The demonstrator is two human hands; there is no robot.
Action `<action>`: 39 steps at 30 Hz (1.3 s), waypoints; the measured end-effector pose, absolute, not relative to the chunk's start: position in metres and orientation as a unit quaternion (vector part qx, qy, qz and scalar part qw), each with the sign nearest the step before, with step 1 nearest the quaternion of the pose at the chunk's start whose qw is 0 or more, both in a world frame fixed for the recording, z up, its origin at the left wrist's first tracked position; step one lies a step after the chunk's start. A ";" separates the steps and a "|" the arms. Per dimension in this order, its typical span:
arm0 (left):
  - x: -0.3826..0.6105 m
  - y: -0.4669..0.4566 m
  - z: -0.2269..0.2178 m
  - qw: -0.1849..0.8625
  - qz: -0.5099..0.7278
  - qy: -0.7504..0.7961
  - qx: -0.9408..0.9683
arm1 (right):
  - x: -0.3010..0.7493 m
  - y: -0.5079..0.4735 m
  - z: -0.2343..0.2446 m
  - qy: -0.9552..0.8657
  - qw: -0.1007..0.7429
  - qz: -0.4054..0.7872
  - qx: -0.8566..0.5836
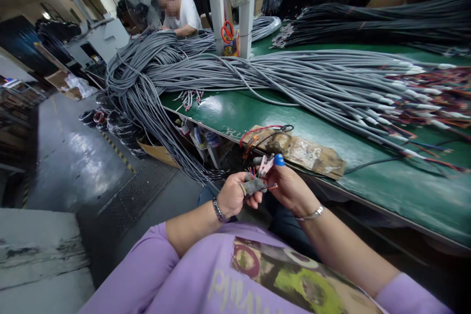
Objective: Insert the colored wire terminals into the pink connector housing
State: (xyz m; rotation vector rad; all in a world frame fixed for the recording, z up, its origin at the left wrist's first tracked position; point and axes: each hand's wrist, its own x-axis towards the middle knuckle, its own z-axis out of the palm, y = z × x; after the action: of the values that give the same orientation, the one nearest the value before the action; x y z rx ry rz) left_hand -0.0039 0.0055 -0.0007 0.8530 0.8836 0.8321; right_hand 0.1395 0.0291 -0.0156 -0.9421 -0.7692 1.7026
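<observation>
My left hand (234,195) is closed around the end of a grey cable (253,186), whose thin coloured wires fan out above my fist. My right hand (291,189) is closed on a small white clip-like tool (265,165) held against those wire ends; a blue cap covers the thumb tip (279,159). Both hands work below the near edge of the green workbench (386,181). A worn cardboard piece (301,152) with red and black leads lies on the bench just beyond my hands.
A huge pile of grey cables (257,71) with stripped coloured ends (423,93) covers the bench and spills over its left end. Darker cables (368,24) lie behind. Another person (178,10) sits at the far end by a fan (138,0). White posts (215,5) hold orange scissors (227,32).
</observation>
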 end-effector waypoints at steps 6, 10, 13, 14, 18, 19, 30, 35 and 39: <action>-0.001 0.006 -0.004 0.742 0.366 0.400 0.393 | 0.137 0.032 -0.017 -0.278 0.525 0.708 -0.382; -0.002 0.003 -0.006 0.739 0.375 0.408 0.383 | 0.137 0.029 -0.017 -0.250 0.522 0.722 -0.379; -0.004 -0.002 -0.004 0.728 0.386 0.417 0.385 | 0.140 0.026 -0.015 -0.243 0.505 0.743 -0.366; -0.005 -0.005 -0.004 0.724 0.384 0.421 0.390 | 0.142 0.025 -0.014 -0.241 0.496 0.752 -0.360; -0.007 -0.013 -0.001 0.702 0.394 0.435 0.404 | 0.144 0.022 -0.008 -0.241 0.487 0.764 -0.347; -0.006 -0.014 -0.001 0.694 0.408 0.436 0.403 | 0.143 0.021 -0.006 -0.244 0.495 0.760 -0.343; 0.001 -0.009 0.001 0.663 0.455 0.447 0.391 | 0.141 0.020 -0.009 -0.220 0.510 0.760 -0.337; 0.003 -0.008 0.001 0.668 0.441 0.453 0.391 | 0.138 0.021 -0.010 -0.210 0.519 0.758 -0.335; 0.003 -0.009 -0.001 0.667 0.430 0.465 0.394 | 0.134 0.021 -0.014 -0.233 0.541 0.735 -0.335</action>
State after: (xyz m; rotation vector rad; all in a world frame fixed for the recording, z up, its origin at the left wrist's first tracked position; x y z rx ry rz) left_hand 0.0033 -0.0090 -0.0006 0.8889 1.0491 0.9697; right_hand 0.1341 0.0214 -0.0139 -0.7948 -0.5535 1.7468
